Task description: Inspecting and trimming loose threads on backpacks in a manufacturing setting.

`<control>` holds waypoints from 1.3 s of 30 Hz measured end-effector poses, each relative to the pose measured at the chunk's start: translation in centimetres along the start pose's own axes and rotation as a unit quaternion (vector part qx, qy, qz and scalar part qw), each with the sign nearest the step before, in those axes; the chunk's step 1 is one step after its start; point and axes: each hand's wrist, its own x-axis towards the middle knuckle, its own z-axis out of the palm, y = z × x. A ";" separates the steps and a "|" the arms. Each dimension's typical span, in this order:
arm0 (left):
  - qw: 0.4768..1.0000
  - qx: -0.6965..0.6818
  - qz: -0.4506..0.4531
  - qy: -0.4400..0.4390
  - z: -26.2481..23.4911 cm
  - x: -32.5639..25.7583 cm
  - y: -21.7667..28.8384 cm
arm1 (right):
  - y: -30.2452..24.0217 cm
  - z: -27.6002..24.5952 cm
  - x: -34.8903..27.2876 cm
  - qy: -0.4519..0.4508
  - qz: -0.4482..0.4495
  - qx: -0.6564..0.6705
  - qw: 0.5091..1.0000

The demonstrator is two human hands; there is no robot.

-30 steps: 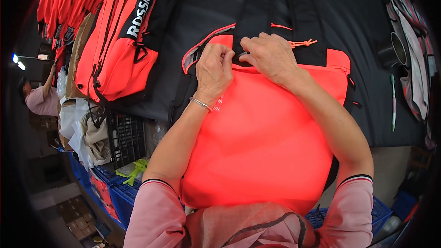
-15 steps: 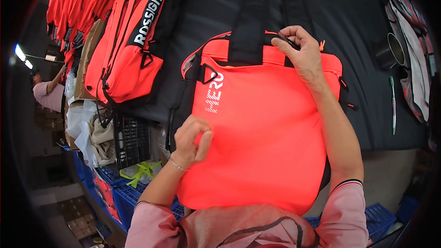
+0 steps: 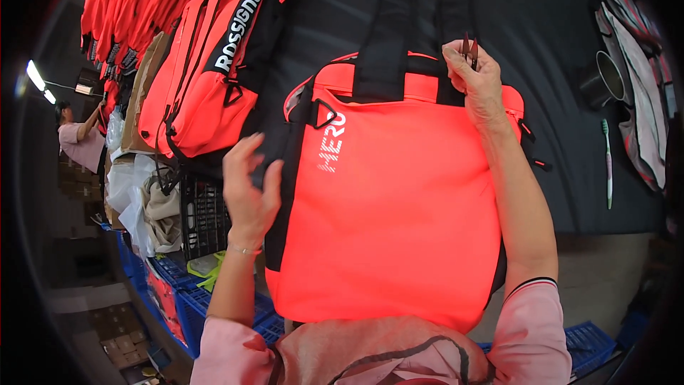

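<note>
A bright coral-red backpack (image 3: 392, 207) with black sides lies in front of me, white lettering on its face and a black triangular ring near its upper left. Its black shoulder straps (image 3: 390, 21) stretch away over the table. Above the bag's upper right corner, my right hand (image 3: 476, 78) is closed around small thread snips (image 3: 470, 51); their two pointed blades stick up past the fingers, and the rest is hidden in the palm. My left hand (image 3: 251, 189) is raised at the bag's left edge, holding nothing, fingers apart and slightly blurred.
Another red-and-black bag (image 3: 203, 71) stands at the left of the black-covered table (image 3: 541, 192). At the right lie a toothbrush (image 3: 608, 164), a dark metal cup (image 3: 609, 78) and folded fabric (image 3: 634, 100). Blue crates (image 3: 192, 314) stand lower left. A person (image 3: 82, 135) works far left.
My left hand has lifted off the bag's front, moved up and left, and spread its fingers. My right hand has shifted slightly; the snips' blades now point upward.
</note>
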 end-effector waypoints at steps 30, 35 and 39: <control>0.965 -0.073 0.230 -0.106 15.2 8.5 7.2 | -1.6 -2.7 0.6 -0.009 0.002 0.311 0.950; 0.949 -0.097 0.231 -0.190 15.7 2.6 10.0 | -5.1 -6.0 -0.6 0.076 -0.076 0.190 0.976; 0.941 -0.125 0.249 -0.191 14.7 0.5 10.4 | -5.8 -6.6 -1.5 0.176 -0.089 -0.146 0.969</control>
